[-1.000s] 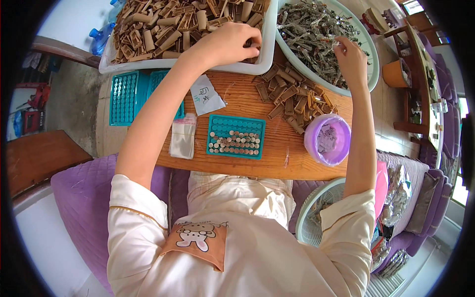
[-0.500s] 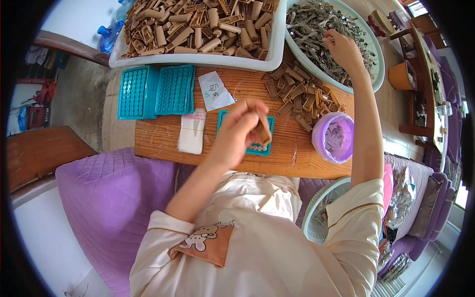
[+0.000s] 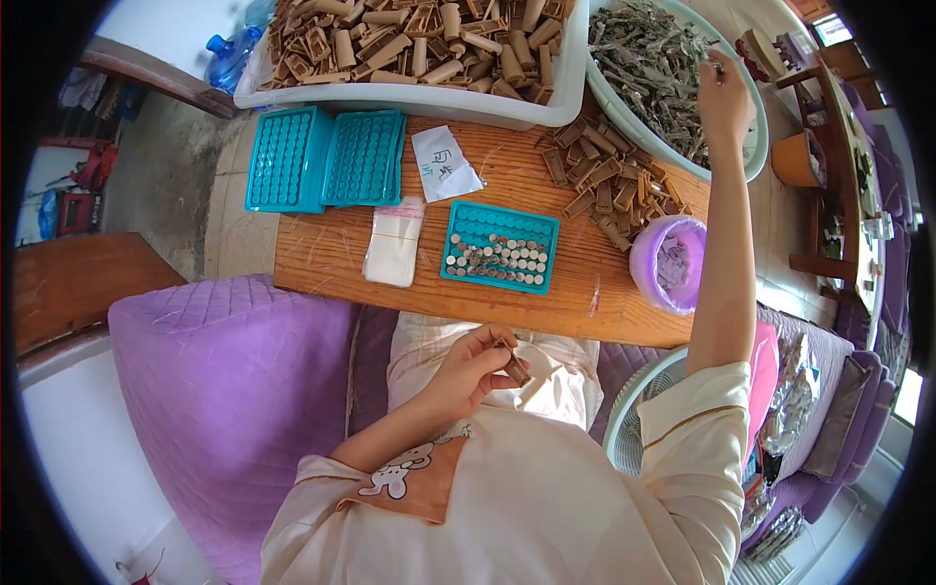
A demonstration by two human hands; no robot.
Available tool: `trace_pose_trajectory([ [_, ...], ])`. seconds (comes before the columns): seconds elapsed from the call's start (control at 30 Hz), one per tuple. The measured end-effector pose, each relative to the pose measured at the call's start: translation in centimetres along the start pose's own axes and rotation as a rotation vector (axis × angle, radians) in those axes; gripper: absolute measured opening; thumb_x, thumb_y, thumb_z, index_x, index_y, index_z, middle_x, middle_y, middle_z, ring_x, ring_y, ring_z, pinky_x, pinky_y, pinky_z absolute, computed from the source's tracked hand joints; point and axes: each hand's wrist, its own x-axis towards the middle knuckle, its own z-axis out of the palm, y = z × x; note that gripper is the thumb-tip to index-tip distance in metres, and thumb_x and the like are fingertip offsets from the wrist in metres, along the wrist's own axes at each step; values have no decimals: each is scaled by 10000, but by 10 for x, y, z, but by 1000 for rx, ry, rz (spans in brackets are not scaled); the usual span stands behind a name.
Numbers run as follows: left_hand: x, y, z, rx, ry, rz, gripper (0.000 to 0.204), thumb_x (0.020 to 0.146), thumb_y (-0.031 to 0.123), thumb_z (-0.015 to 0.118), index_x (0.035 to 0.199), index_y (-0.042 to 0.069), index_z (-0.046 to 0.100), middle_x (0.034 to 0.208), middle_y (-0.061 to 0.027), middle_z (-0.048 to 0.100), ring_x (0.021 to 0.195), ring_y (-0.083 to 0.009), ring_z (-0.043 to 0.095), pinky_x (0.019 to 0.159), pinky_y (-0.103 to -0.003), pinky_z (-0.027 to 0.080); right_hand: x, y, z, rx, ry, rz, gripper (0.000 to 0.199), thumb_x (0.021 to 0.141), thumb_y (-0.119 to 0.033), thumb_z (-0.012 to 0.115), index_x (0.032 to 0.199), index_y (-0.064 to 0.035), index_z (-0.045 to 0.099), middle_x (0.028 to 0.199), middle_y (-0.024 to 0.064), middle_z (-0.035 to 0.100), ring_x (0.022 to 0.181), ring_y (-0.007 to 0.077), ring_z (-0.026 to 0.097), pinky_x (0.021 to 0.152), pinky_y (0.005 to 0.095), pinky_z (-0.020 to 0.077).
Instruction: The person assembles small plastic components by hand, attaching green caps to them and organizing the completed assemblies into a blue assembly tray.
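Observation:
My left hand (image 3: 470, 372) is close to my body, below the table's near edge. Its fingers are closed around a brown plastic casing (image 3: 517, 370), a hollow half-round piece tilted between thumb and fingers. My right hand (image 3: 727, 105) is over the right side of a pale green basin (image 3: 758, 146) heaped with silvery, crinkled strips (image 3: 648, 68). Those right fingertips are pinched together; whatever lies between them is too small to name. In front of me on the table, a teal tray (image 3: 531, 222) with round wells holds several small whitish and grey discs (image 3: 526, 263).
A white tub (image 3: 429, 102) full of brown casings stands behind the table (image 3: 322, 263). Loose casings (image 3: 609, 175) lie beside a lilac bin (image 3: 639, 268) of paper bits. Stacked teal trays (image 3: 283, 161), a paper note (image 3: 444, 164) and plastic bags (image 3: 394, 244) sit left.
My left hand has drawn back from over the teal tray toward my body, keeping the brown casing. My right hand has shifted rightward across the basin, its fingers still pinched.

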Motion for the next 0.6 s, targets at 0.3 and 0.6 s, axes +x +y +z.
trace_pose_trajectory([
  [0.3, 11, -5, 8, -275, -49, 20, 65, 892, 99, 466, 930, 57, 499, 849, -46, 561, 858, -149, 603, 761, -288, 518, 1, 24, -21, 137, -96, 207, 322, 781, -244, 519, 1070, -142, 618, 788, -6, 686, 791, 136, 624, 761, 286, 447],
  [0.6, 15, -1, 15, -133, 25, -26, 105, 953, 192, 396, 999, 110, 442, 827, -11, 504, 591, -91, 495, 513, -213, 401, -3, 27, -9, -20, -269, 66, 297, 777, -360, 578, 950, -133, 662, 865, 98, 666, 849, 240, 629, 768, 344, 463],
])
